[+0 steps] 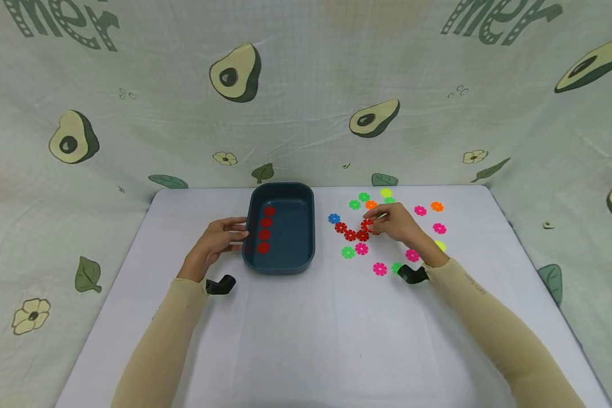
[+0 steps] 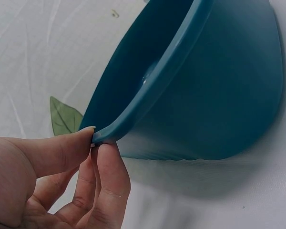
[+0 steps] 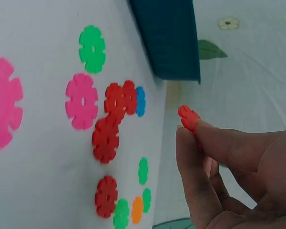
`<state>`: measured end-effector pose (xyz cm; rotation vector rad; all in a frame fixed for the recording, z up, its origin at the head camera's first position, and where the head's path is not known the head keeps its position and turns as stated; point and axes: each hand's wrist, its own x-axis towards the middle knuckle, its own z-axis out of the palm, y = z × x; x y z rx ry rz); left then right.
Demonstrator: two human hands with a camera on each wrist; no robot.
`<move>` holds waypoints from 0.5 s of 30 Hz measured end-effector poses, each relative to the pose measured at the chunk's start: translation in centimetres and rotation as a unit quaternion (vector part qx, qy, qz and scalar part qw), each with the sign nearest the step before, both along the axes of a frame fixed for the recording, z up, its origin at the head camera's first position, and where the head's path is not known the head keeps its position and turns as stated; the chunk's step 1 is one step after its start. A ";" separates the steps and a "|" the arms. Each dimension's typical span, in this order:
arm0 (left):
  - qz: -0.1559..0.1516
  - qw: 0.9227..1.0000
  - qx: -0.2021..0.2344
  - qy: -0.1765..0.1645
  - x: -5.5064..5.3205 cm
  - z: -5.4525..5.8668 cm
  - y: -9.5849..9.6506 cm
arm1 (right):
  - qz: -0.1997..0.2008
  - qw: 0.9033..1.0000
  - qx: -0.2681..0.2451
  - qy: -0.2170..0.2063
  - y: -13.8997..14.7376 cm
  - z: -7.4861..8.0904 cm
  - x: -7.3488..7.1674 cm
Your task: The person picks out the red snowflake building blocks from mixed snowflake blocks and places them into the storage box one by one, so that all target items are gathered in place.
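A dark blue plastic tray point(image 1: 290, 238) stands left of the table's middle, with several red notched discs point(image 1: 266, 222) in a column along its left side. My left hand point(image 1: 219, 241) pinches the tray's left rim between thumb and fingers, as the left wrist view also shows. Over the scattered discs my right hand point(image 1: 395, 221) pinches one red notched disc point(image 3: 188, 116) between thumb and forefinger, lifted off the table. Beneath and beside it lie more red discs point(image 3: 105, 140), close together or touching, with a blue disc point(image 1: 334, 218) at their left end.
Around the red ones lie pink discs point(image 1: 379, 269), green discs point(image 1: 348, 253), orange discs point(image 1: 437, 207) and yellow discs point(image 1: 386, 192) on the white table point(image 1: 306, 340). A patterned cloth point(image 1: 306, 85) hangs behind the table's far edge. Each wrist carries a small black camera point(image 1: 221, 285).
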<state>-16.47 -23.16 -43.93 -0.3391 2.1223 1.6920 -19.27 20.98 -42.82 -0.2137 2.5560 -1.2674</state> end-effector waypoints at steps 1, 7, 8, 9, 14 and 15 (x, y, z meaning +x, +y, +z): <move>0.000 1.000 0.000 0.000 0.0 0.0 0.0 | 0.007 1.000 -0.008 0.002 -0.4 0.1 0.0; 0.001 1.000 -0.003 -0.003 0.0 0.0 0.0 | 0.043 0.999 -0.029 0.003 -2.6 0.5 0.1; 0.001 1.000 -0.004 -0.004 0.0 0.1 0.0 | 0.047 0.998 -0.030 0.002 -3.0 0.5 0.1; 0.000 1.000 -0.005 -0.003 0.0 0.1 0.0 | 0.052 0.998 -0.029 0.001 -3.3 0.5 0.1; -0.002 1.000 -0.005 -0.004 0.0 0.2 0.0 | 0.063 0.997 -0.037 -0.014 -5.3 0.9 0.2; -0.003 1.000 -0.004 -0.003 0.1 0.2 0.0 | 0.066 0.997 -0.041 -0.016 -5.6 1.0 0.2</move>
